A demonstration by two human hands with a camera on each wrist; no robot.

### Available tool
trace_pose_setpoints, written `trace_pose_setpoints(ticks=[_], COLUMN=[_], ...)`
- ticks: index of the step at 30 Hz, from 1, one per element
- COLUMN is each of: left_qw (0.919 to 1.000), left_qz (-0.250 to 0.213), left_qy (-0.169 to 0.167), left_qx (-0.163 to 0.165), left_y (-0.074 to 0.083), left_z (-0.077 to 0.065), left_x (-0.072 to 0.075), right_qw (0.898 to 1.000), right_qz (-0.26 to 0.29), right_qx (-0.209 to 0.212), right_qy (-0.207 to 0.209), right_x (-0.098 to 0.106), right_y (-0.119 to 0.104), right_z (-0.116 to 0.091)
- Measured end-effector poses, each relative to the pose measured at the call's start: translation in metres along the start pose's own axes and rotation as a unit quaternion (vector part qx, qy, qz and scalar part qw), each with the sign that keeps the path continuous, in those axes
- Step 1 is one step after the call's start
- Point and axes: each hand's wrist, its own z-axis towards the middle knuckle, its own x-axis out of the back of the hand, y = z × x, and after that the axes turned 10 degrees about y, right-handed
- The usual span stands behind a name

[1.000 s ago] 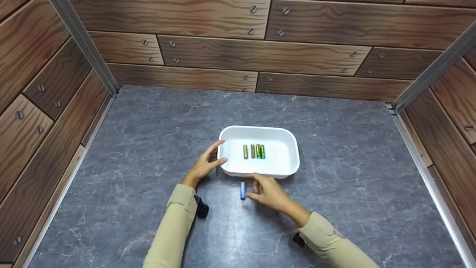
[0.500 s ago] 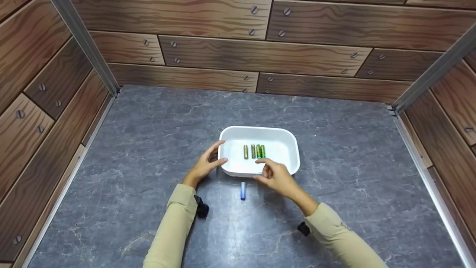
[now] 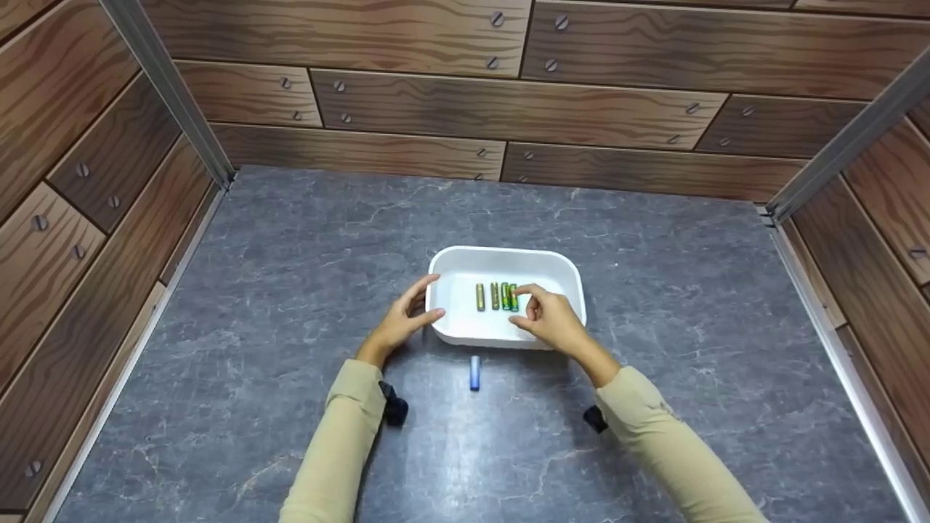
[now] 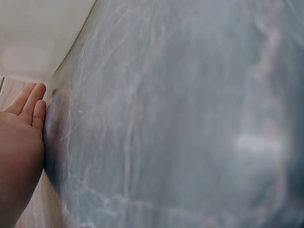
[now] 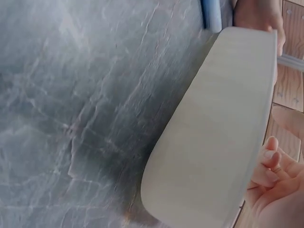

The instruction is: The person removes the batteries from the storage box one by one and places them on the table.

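Observation:
A white tray (image 3: 450, 330) sits on the grey marbled tabletop, holding several gold and green batteries in a row. My left hand (image 3: 396, 319) rests at its left end, thumb and index fingertips over the rim. In the left wrist view, straight fingers (image 4: 31, 102) lie below the tray wall (image 4: 38, 42). My right hand (image 3: 552, 319) reaches over the front rim, its thumb and index finger parted beside the rightmost green battery (image 3: 514, 301). The right wrist view shows the tray's outer wall (image 5: 213, 128) and the right hand (image 5: 280, 190) beyond it.
A blue battery (image 3: 474, 373) stands or lies on the tabletop just in front of the tray; the right wrist view shows this blue battery (image 5: 212, 14) too. Wood-patterned panels (image 3: 407, 102) with metal corner posts (image 3: 163, 94) enclose the back and sides.
My right hand has moved from beside the blue battery, up and right over the tray's rim to the green batteries. The blue battery and my left hand stay in place.

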Motion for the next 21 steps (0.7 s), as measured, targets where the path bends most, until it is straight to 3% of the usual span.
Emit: trace_pose_setpoints(ticks=[15,21], left_qw=[1.0,0.9999], left_qz=[-0.004,0.0], left_qy=[-0.002,-0.012], left_qx=[0.0,-0.002], left_y=[0.002,0.021], left_z=[0.001,-0.007], left_x=[0.0,0.0], right_qw=[0.998,0.995], right_qz=[-0.022,-0.041], right_qx=[-0.052,-0.074], right_qy=[-0.033,-0.047], right_x=[-0.005,-0.008], right_y=[0.021,0.033], right_z=[0.023,0.031])
